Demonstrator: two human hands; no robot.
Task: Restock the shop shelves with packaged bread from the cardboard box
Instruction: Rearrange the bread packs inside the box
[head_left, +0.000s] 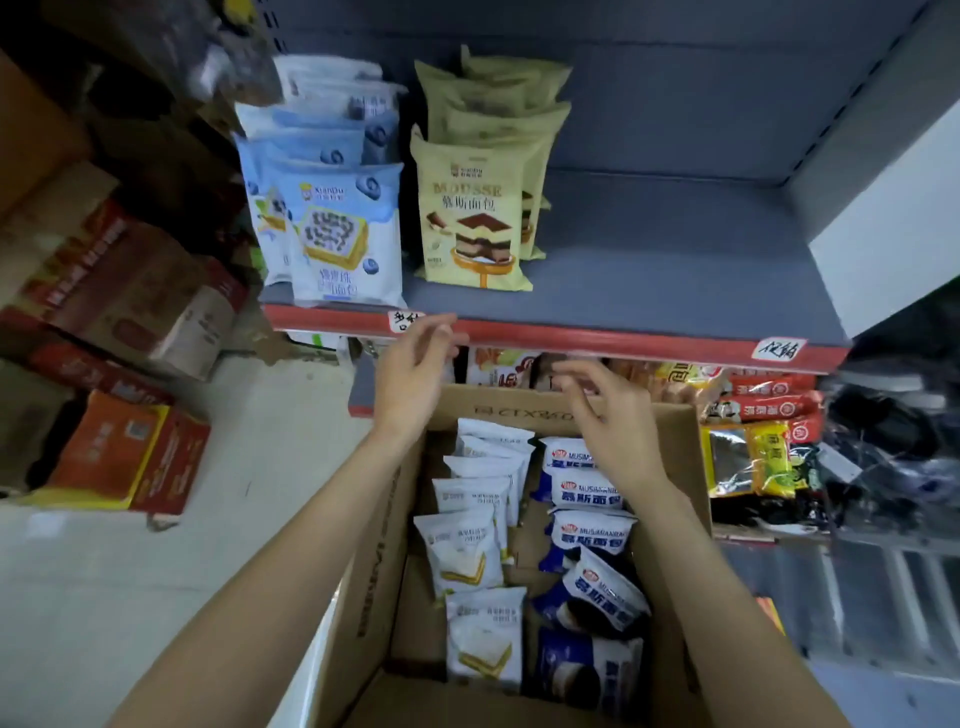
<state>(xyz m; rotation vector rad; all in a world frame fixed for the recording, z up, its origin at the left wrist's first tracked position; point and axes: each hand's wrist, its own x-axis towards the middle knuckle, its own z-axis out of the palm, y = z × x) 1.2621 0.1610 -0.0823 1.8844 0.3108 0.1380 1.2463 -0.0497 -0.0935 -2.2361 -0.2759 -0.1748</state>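
On the grey shelf (649, 291), blue packs (343, 234) and beige packs (472, 223) are standing upright at the left, facing forward; the right part is lying bare up to the red edge (597, 340); the left hand (415, 371) and right hand (608, 415) are hovering open, gripping nothing, over the cardboard box (374, 561); inside, white bread packs (475, 525) and blue-white packs (592, 551) are standing in two rows running away from the person.

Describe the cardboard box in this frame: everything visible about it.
The cardboard box is plain brown corrugated board with dark lettering on its left wall and far flap. It stands open in front of the red-edged shelf. Inside, packets stand in two rows: white ones on the left, blue-and-white ones on the right. Both forearms reach over it; the left hand and right hand are empty, above its far edge.
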